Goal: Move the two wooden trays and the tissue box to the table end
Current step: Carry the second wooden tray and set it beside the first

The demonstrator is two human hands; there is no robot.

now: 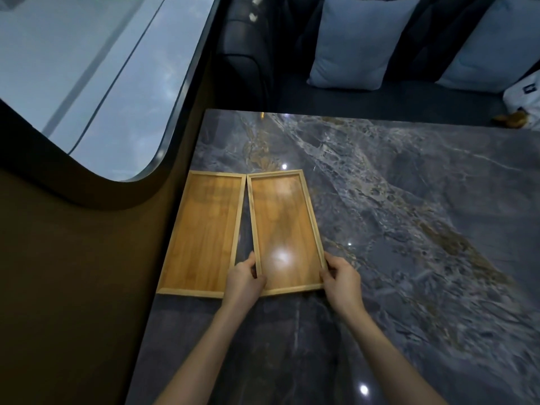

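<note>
Two shallow wooden trays lie side by side near the left edge of the dark marble table [394,229]. The left tray [201,229] sits flat along the table edge. The right tray [283,226] is angled slightly, its far corner touching the left tray. My left hand [244,280] grips the right tray's near left rim, and my right hand [340,277] grips its near right corner. Both trays are empty. No tissue box is in view.
A dark wall with a curved window [87,77] runs along the table's left side. Beyond the far table edge is a dark sofa with two pale cushions [359,42]. A white bag [523,100] lies at the far right.
</note>
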